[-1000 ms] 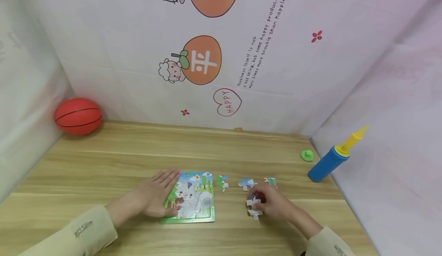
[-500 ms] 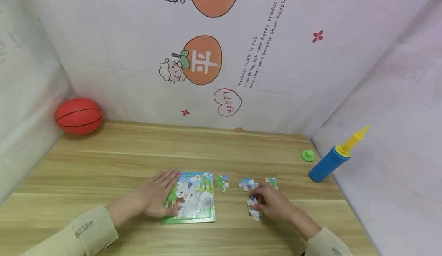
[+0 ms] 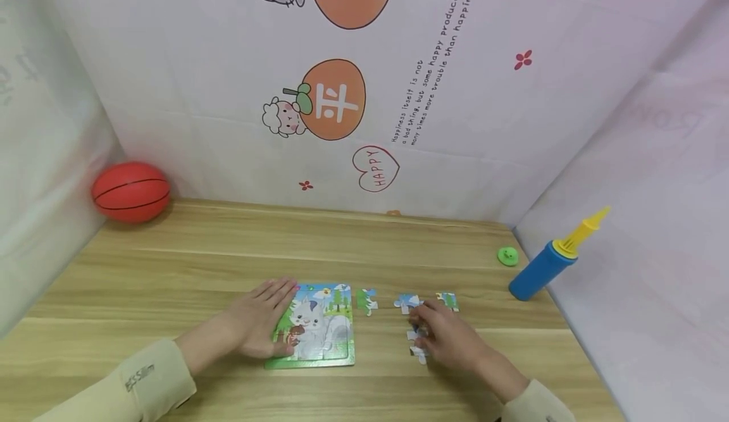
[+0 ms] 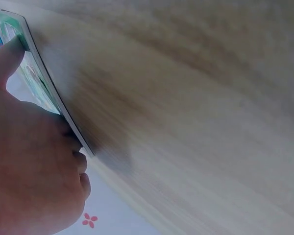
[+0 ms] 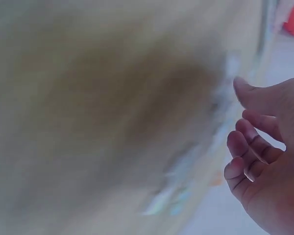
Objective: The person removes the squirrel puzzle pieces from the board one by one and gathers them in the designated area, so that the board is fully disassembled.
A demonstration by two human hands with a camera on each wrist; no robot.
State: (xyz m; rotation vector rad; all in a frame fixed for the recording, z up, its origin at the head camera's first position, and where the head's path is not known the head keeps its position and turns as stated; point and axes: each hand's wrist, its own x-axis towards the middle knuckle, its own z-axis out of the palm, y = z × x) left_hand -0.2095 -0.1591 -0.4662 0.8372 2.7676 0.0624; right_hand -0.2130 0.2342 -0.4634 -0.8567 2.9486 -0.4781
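My left hand (image 3: 259, 321) lies with fingers extended over the left side of a puzzle board (image 3: 336, 336), which pictures a white-grey squirrel in a green frame. The left wrist view shows its thumb (image 4: 12, 51) on the board's face. To the right, my right hand (image 3: 450, 336) hovers by a grey-white puzzle piece (image 3: 419, 353), partly hidden by the fingers. In the right wrist view the thumb and loosely bent fingers (image 5: 237, 142) are apart, with nothing seen between them; the pieces there are blurred.
Loose puzzle pieces lie nearby: a green one (image 3: 366, 302) beside the board, a blue one (image 3: 406, 302) and one with a tree (image 3: 450, 300). A green round toy (image 3: 507, 256) and a blue-yellow hand pump (image 3: 543, 270) stand right. A red ball (image 3: 131, 192) sits back left.
My right hand has shifted slightly, its fingers now covering more of the upper part of the grey-white piece. The left hand and the board stay in place.
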